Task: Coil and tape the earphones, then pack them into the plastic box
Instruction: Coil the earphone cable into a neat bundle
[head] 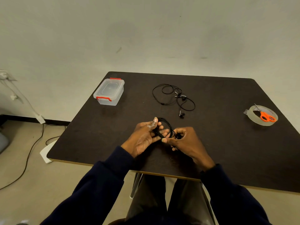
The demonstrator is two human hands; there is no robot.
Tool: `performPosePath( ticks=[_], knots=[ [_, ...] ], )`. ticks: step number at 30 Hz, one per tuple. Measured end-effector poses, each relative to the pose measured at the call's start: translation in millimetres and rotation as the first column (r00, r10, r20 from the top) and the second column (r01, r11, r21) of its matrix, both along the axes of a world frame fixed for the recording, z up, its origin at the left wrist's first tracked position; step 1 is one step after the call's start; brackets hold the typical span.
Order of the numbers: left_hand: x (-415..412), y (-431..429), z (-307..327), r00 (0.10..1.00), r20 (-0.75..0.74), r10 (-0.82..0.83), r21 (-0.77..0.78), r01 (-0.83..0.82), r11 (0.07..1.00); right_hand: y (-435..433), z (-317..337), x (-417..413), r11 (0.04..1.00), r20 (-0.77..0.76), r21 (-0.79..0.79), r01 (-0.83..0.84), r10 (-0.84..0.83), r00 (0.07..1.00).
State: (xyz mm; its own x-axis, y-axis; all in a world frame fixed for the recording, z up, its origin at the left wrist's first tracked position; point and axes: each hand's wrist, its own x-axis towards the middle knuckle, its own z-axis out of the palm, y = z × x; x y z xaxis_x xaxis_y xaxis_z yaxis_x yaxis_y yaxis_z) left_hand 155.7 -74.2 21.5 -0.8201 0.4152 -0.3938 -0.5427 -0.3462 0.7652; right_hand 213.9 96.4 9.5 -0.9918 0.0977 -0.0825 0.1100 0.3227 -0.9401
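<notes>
Head view: coiling step. Left hand (144,135) and right hand (185,140) both grip the earphones (167,127) coil above the table (227,143) near edge. Next, I judge: tape (263,116), far right. Box (109,91) closed, far left.

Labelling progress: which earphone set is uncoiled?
The loose earphones sprawled mid-table, untouched, beyond both hands. The coiled earphones are gripped between the left hand and right hand.
</notes>
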Motion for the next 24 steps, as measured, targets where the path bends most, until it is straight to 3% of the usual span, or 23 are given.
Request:
performPosePath(
  ticks=[10,19,24],
  knots=[
    [-2,-7,-2,0.999,0.005,-0.034,0.101,0.033,0.994,10,-2,3,0.943,0.063,-0.332,-0.006,0.028,0.998],
    [0,-9,-1,1.000,0.007,-0.020,0.101,0.019,0.995,12,-4,2,0.953,-0.036,-0.299,0.053,-0.067,0.997],
    [1,-10,0,0.999,0.001,-0.035,0.132,0.035,0.991,13,-4,3,0.954,-0.084,-0.300,0.001,-0.028,0.996]
  ],
)
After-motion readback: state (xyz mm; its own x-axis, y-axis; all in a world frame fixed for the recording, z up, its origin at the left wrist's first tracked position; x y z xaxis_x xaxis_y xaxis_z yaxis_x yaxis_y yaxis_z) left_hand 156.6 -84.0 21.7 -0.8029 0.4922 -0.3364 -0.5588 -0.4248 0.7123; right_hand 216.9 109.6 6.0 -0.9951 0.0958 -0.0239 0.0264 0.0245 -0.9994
